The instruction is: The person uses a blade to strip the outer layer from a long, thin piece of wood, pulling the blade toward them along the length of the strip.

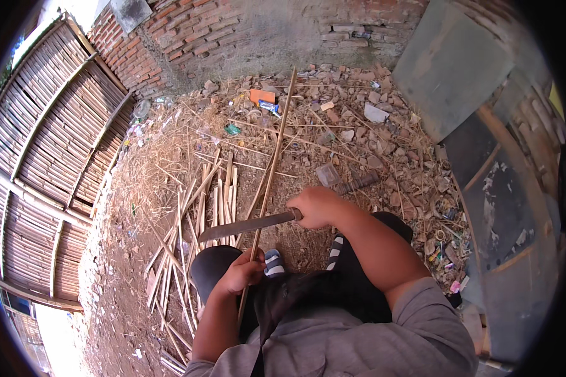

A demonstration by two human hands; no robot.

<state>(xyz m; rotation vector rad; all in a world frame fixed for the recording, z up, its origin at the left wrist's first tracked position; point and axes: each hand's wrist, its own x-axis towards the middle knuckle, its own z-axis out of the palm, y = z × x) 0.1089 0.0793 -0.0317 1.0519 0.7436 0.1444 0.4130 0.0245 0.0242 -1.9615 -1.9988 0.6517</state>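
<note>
My right hand (316, 207) is closed round the handle of a machete (251, 226), whose long dark blade points left. The blade lies across a long thin bamboo strip (271, 169), at or just above it; I cannot tell whether they touch. Below the blade my left hand (243, 273) grips this strip, which runs from my lap up and away toward the wall. A second thin length seems to part from it near the middle. Many split bamboo strips (170, 264) lie in a loose pile on the ground left of my knees.
A bamboo slat panel (50, 138) stands at the left, a brick wall (233, 38) at the back. Rubble (383, 138) and litter cover the ground ahead, with a clear plastic container (327, 174) near my right hand. Flat boards (453, 69) lean at the right.
</note>
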